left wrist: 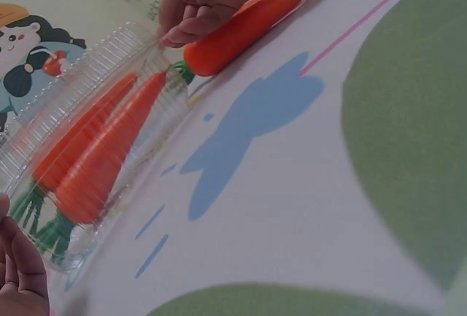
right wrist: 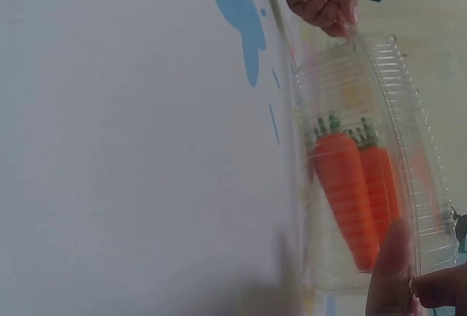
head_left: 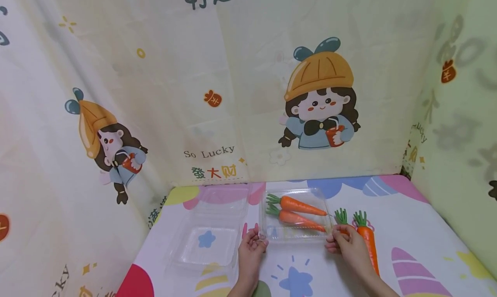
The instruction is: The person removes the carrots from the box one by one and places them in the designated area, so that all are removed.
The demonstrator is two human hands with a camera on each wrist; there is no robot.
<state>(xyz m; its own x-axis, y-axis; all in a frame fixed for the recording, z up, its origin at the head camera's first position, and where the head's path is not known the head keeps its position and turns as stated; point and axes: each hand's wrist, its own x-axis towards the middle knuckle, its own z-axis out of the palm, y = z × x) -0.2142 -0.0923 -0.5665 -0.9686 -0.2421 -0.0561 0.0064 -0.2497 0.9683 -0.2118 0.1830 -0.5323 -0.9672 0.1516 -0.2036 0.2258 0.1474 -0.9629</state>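
A clear plastic clamshell box (head_left: 273,234) lies on the table with its lid over two orange carrots (head_left: 299,205), whose green tops point left. My left hand (head_left: 251,249) pinches the box's near left corner between thumb and fingers. At the near right corner, my right hand (head_left: 349,245) grips the rim; in the right wrist view its thumb (right wrist: 390,272) lies along the edge. Through the clear wall, the left wrist view shows both carrots (left wrist: 109,159) side by side. Two loose carrots (head_left: 366,236) lie beside my right hand, one of them mostly hidden behind it.
To the left stands a second clear box (head_left: 182,249), its lid folded back, with nothing inside. A patterned cloth (head_left: 295,284) covers the table. Printed curtains (head_left: 248,94) hang behind and along both sides.
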